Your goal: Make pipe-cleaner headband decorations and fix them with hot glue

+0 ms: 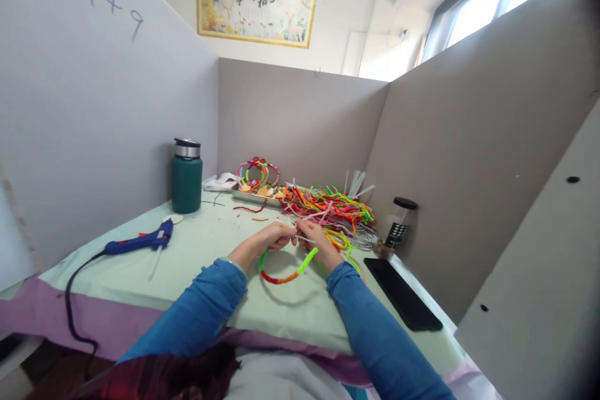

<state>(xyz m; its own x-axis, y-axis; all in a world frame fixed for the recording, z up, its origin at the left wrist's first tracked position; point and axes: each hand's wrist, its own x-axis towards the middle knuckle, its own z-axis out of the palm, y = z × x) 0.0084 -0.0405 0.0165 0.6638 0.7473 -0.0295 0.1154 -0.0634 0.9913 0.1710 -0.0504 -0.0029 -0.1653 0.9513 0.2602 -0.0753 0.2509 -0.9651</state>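
A hoop (281,280) wrapped in green, red, orange and lime fuzzy pipe cleaner hangs just over the table, below my hands. Its bare white end (305,239) crosses in front of my right fingers. My left hand (275,236) is closed, gripping the hoop near where the green wrap meets the white part. Close beside it, my right hand (315,240) is closed in a pinch, its fingertips meeting those of the left. Something small is between the right fingertips, too small to make out. Behind my right hand lies a heap of coloured pipe cleaners (328,207).
At the left are a blue glue gun (140,242) with its cord and a green bottle (186,182). A metal tray (253,197) bears finished-looking coloured rings (257,173). On the right lie a black phone (402,294) and a clear black-capped bottle (399,225). Grey partitions (300,119) enclose the table.
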